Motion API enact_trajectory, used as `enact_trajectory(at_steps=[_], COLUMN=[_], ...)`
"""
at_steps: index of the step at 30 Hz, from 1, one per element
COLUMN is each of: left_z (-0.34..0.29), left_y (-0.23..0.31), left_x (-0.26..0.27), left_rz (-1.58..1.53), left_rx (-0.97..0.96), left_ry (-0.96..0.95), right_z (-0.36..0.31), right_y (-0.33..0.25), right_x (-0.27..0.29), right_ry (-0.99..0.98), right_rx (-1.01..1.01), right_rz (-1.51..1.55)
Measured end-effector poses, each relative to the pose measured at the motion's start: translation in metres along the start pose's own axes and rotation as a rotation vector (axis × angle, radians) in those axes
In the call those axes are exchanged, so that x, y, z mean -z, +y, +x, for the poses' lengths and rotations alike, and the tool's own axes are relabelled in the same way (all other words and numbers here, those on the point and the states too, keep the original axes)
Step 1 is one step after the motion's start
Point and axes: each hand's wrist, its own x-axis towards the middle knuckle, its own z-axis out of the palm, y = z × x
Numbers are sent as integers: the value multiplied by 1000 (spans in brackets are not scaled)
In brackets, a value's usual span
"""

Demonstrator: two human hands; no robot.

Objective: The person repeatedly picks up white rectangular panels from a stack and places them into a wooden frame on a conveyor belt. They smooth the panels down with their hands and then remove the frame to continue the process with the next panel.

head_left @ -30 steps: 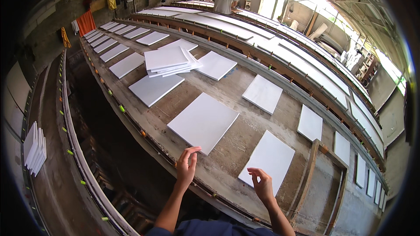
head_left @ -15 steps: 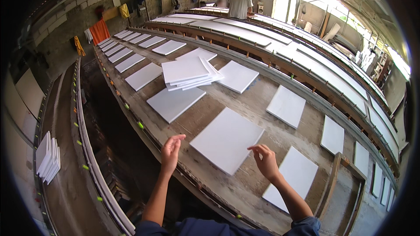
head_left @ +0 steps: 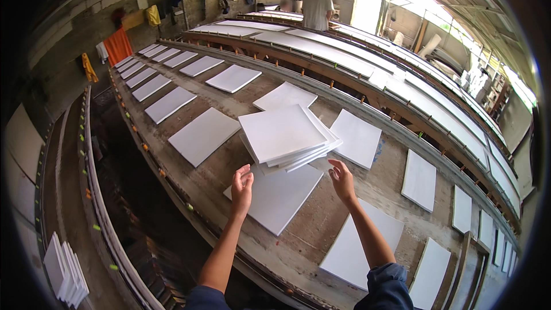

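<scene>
A loose stack of flat white rectangular panels [head_left: 284, 132] sits in front of me on a long worn table, its sheets fanned out of line. Beneath its near side lies another white panel [head_left: 275, 198], flat on the tabletop. My left hand [head_left: 241, 190] hovers by the stack's near left corner, fingers slightly curled and holding nothing. On the other side, my right hand [head_left: 342, 179] is just off the stack's right edge, also without anything in its loosely bent fingers. Both hands appear apart from the stack.
Single white panels lie in rows along the table, such as one panel [head_left: 205, 136] at left. A wooden frame [head_left: 461, 270] rests at lower right. Another stack [head_left: 66, 272] stands on the left-hand table, across a dark gap. A person [head_left: 317, 10] stands far off among more tables.
My view has shifted along the table, bringing the stack nearer. Both hands have moved from beside a single panel to either side of the stack.
</scene>
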Motion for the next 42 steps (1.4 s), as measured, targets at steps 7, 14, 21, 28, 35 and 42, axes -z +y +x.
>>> enact_trajectory(at_steps=[7, 14, 21, 28, 35, 42], left_z=[84, 106, 97, 31, -70, -173], left_y=[-37, -59, 3, 64, 112, 153], left_x=[-25, -43, -34, -67, -128, -205], left_rz=[143, 77, -323, -757, -638, -717], left_rx=[81, 116, 387, 378, 341, 231], left_ry=[-7, 24, -224, -386, -760, -795], right_z=[79, 118, 102, 18, -102, -277], right_y=[40, 52, 8, -92, -138, -156], right_x=[-44, -60, -29, 27, 110, 270], right_ry=[97, 68, 244, 127, 217, 487], right_rx=[-61, -277, -500, -320, -466, -514], right_rz=[-185, -327, 452, 1143, 954, 813])
